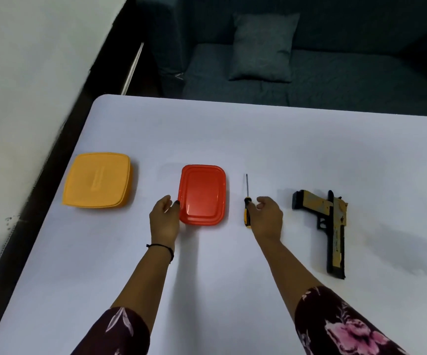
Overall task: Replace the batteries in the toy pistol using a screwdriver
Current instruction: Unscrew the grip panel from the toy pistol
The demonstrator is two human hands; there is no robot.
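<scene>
Two lidded boxes sit on the white table (232, 134): a yellow box (97, 180) at the left and a red box (202, 193) in the middle. Both lids are on, so their contents are hidden.

The left hand (164, 219) lies at the red box's left edge with its fingers loosely curved and holding nothing; a dark-nailed fingertip is at the rim. The right hand (269, 217) is just beside the handle of the screwdriver (247, 209), fingers curled; whether it grips the handle cannot be told.

There is one screwdriver, lying on the table with its tip pointing away. One toy pistol (333, 226) lies flat to the right, apart from both hands.
</scene>
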